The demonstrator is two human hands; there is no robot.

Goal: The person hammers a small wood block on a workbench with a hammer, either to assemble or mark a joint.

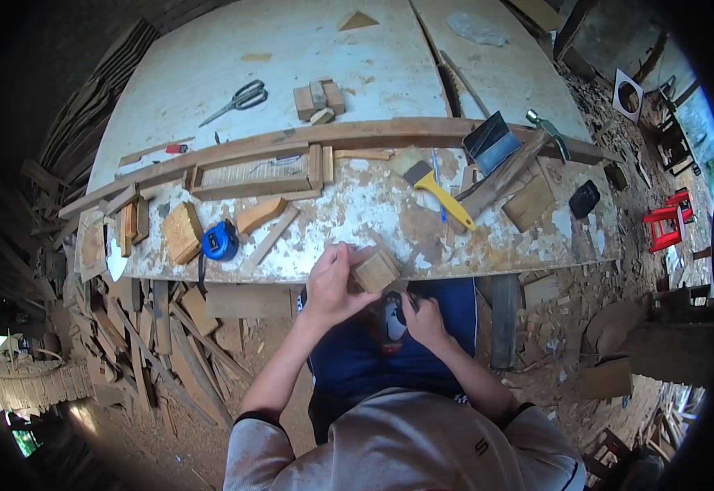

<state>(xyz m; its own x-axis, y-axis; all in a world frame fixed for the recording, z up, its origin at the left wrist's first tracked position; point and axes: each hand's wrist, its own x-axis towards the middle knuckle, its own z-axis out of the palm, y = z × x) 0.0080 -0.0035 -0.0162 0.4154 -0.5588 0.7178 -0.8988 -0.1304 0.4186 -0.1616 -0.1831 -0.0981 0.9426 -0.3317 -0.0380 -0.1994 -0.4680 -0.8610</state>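
My left hand [330,282] is closed around a small wooden block [376,272], held at the bench's front edge above my lap. Just below and to the right of the block, my right hand [424,319] grips a dark tool [407,306]; its kind I cannot tell. Beyond the block, a wood strip [273,236], a shaped wooden piece [259,215] and a blue tape measure [220,240] lie on the bench. A yellow-handled paintbrush [445,200] rests farther off to the right.
The paint-stained workbench [357,209] carries a long wooden rail [259,146]. Scissors [246,96] and small wood blocks [318,98] lie behind it. A hammer [549,135] rests at the right. Scrap wood [156,352] litters the floor, and a red stool [662,227] stands farther right.
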